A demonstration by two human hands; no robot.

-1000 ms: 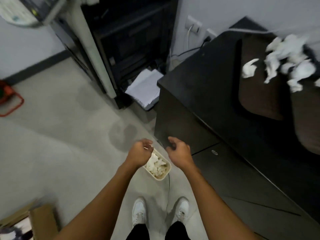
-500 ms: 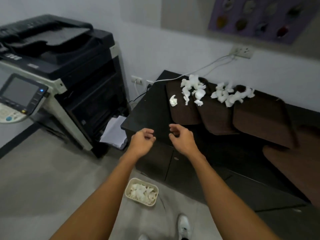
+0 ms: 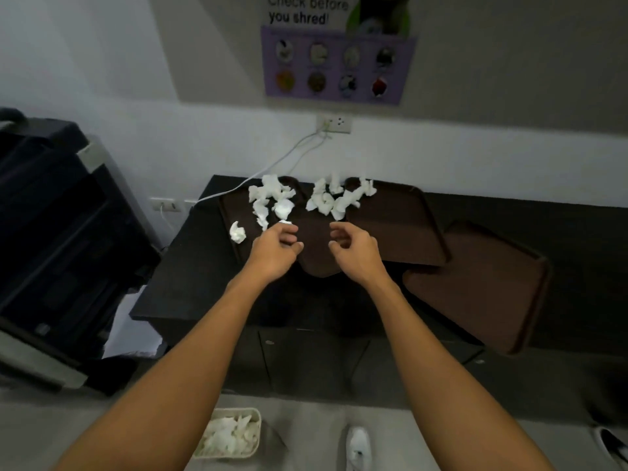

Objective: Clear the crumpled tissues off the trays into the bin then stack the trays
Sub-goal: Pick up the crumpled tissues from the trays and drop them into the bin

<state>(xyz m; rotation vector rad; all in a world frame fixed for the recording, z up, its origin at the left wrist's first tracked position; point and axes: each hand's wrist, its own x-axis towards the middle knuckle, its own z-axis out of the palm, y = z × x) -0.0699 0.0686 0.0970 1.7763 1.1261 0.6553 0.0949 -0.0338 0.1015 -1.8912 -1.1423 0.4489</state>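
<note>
Because tissues [image 3: 272, 198] litter the trays [image 3: 394, 232] at centre and the bin [image 3: 231, 433] sits at the bottom edge, left hand [image 3: 275, 246] and right hand [image 3: 353, 248] hover beside them, fingers loosely curled and empty, apparently ready to gather.

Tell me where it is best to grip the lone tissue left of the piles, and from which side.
Pinch the lone tissue at its raised, crumpled top, from above, with the left hand, the nearer one. It sits apart from the piles, so nothing crowds the pinch.
</note>
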